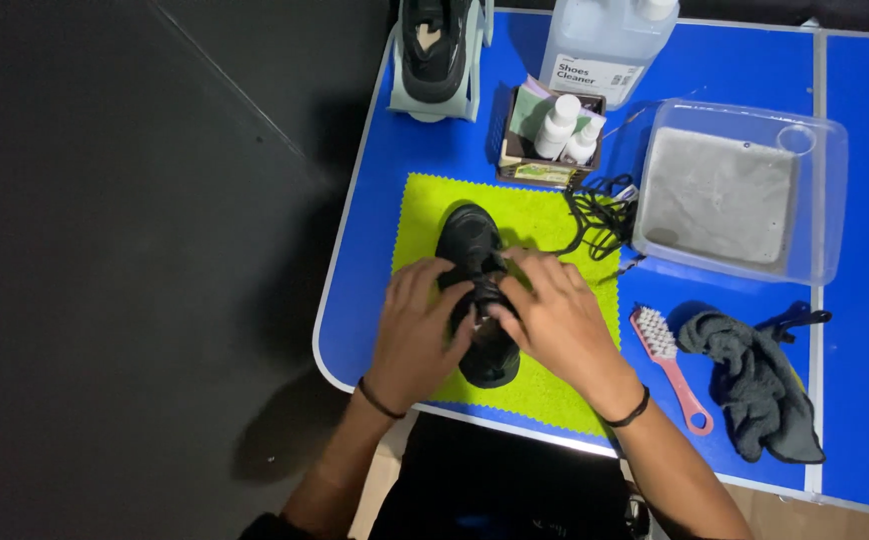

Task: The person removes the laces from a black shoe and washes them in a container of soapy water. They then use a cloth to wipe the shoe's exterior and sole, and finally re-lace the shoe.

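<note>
Resting on a lime-green cloth (545,225) spread over the blue table (375,200), a black shoe (470,240) is gripped from both sides. Left hand (417,325) — fingers curled closed against the shoe's left flank and midfoot. Right hand (553,310) — fingers closed over the tongue area; whether a lace is pinched cannot be told. Loose black laces (600,215) are piled just beside the cloth, touching a clear plastic tub (825,200) holding cloudy water. Risks judged: the laces could be snagged and dragged against the tub, slopping water; the cloth could be slid by a hard push, shifting the shoe toward the table's near edge. A pink brush (667,360) and grey rag (755,385) lie well apart.
</note>
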